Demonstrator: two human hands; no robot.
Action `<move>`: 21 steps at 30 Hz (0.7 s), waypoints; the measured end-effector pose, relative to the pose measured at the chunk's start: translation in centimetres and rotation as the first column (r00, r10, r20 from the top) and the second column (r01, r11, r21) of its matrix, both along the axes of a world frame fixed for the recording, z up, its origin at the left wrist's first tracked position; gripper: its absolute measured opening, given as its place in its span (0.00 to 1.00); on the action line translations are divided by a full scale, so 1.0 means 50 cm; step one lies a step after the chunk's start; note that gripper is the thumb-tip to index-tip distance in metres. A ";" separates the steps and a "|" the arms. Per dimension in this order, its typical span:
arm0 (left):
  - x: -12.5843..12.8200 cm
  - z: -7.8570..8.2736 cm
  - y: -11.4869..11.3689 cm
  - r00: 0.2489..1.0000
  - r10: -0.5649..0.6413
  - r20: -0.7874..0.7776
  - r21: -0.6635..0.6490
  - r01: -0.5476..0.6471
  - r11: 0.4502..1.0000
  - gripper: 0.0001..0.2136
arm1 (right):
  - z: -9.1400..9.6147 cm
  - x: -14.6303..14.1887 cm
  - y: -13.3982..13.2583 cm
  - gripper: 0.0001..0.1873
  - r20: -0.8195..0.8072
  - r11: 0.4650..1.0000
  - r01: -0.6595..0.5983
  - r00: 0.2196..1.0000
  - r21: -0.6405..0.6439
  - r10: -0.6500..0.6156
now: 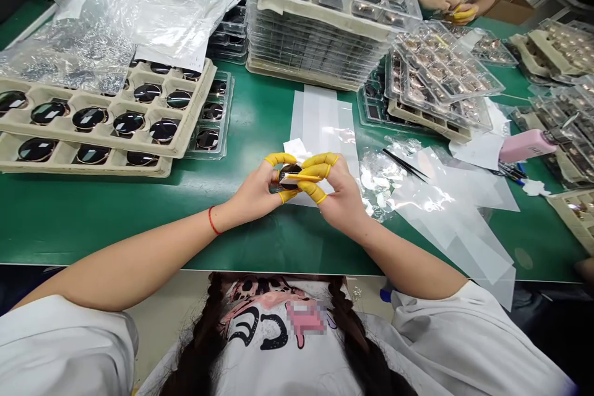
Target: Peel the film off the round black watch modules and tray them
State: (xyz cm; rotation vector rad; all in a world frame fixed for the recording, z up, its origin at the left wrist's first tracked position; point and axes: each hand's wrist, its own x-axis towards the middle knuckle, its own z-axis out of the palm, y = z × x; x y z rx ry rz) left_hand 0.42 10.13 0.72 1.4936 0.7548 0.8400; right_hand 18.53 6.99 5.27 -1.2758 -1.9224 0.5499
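My left hand (260, 190), with yellow finger cots on its fingertips, grips a round glossy black disc (288, 184) by its edge. Against the disc's face, my right hand (338, 189) pinches a thin flat piece (304, 177), yellow along its edge and pale at the tip. Its fingers wear yellow cots too, and they partly cover both pieces. Just beyond the hands lie a small white paper (296, 150) and translucent film sheets (320, 114) on the green table.
At the left, moulded trays (179, 147) hold black discs beneath plastic wrapping (153, 18). Stacked clear trays (320, 43) rise behind my hands. To the right lie black tweezers (406, 166), loose film (457, 232) and a pink bottle (529, 145). Another person's hands (448, 0) work at the back right.
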 end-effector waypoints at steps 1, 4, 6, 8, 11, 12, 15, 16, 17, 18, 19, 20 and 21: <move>0.000 0.000 0.000 1.000 0.006 -0.008 0.031 -0.006 0.999 0.23 | -0.005 -0.003 -0.004 0.06 0.026 1.000 -0.003 1.000 0.027 0.002; -0.001 0.004 0.001 0.999 0.029 -0.030 0.085 -0.026 0.996 0.22 | -0.020 -0.003 -0.007 0.05 0.097 0.992 0.001 0.995 0.128 -0.013; -0.001 0.008 0.002 0.998 0.037 -0.044 0.090 -0.033 0.995 0.22 | -0.027 -0.001 -0.008 0.05 0.152 0.974 -0.004 0.988 0.228 -0.031; -0.001 0.011 0.003 0.998 0.043 -0.046 0.082 -0.039 0.996 0.22 | -0.030 -0.001 -0.011 0.05 0.208 0.948 -0.008 0.976 0.317 -0.062; -0.001 0.011 0.003 0.998 0.050 -0.026 0.045 -0.049 0.998 0.23 | -0.032 -0.005 -0.017 0.06 0.263 0.910 -0.011 0.959 0.415 -0.109; -0.001 0.010 0.003 0.998 0.051 -0.025 0.024 -0.051 0.998 0.23 | -0.032 -0.007 -0.019 0.06 0.272 0.896 -0.015 0.955 0.445 -0.120; -0.003 0.006 0.003 0.999 0.042 -0.031 -0.042 -0.044 0.998 0.26 | -0.036 -0.010 -0.020 0.08 0.282 0.859 -0.028 0.950 0.511 -0.137; -0.003 0.005 0.004 0.999 0.037 -0.035 -0.051 -0.039 0.998 0.26 | -0.038 -0.011 -0.019 0.08 0.284 0.851 -0.030 0.949 0.524 -0.141; -0.003 0.004 0.004 0.999 0.034 -0.040 -0.049 -0.036 0.998 0.26 | -0.041 -0.011 -0.016 0.07 0.284 0.847 -0.030 0.948 0.531 -0.145; -0.003 0.004 0.004 0.999 0.034 -0.043 -0.041 -0.035 0.999 0.25 | -0.043 -0.011 -0.013 0.06 0.284 0.845 -0.027 0.947 0.534 -0.149; -0.003 0.004 0.004 0.998 0.035 -0.043 -0.029 -0.036 0.999 0.25 | -0.047 -0.011 -0.009 0.06 0.280 0.844 -0.023 0.948 0.536 -0.153; -0.002 0.005 0.003 0.998 0.035 -0.043 -0.017 -0.036 0.999 0.24 | -0.050 -0.011 -0.004 0.05 0.273 0.842 -0.019 0.950 0.539 -0.153; -0.001 0.005 0.003 0.999 0.033 -0.041 -0.011 -0.033 0.999 0.24 | -0.054 -0.011 0.001 0.06 0.263 0.840 -0.018 0.953 0.542 -0.149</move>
